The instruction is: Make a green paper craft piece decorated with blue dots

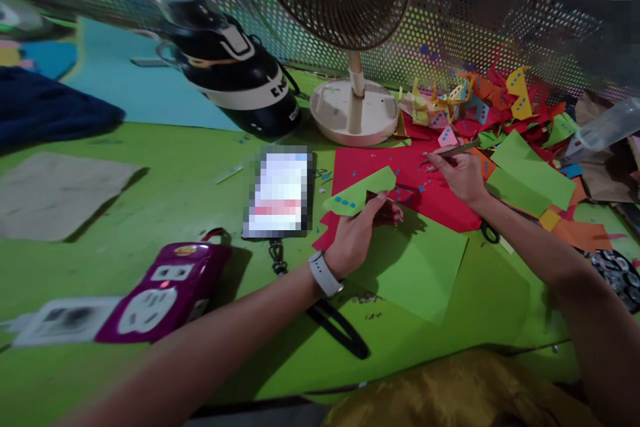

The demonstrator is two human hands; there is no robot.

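My left hand [357, 235], with a light watch strap on its wrist, grips a folded green paper piece [365, 191] that bears several blue dots at its left end. Over the red paper [435, 203], my right hand [457, 172] is closed around a slim metal tool [457, 149], perhaps tweezers, its tip pointing left. Small blue dots lie scattered on the red paper between my hands. A green sheet [413, 267] lies below my left hand, partly over the red paper. Another green sheet [531, 173] rests right of my right hand.
A white fan [354, 110] and a black bottle [245, 83] stand at the back. Folded coloured papers [520, 97] pile up at the back right, near a clear plastic container [607, 127]. A phone [279, 193] and a purple power strip [167, 290] lie on the left.
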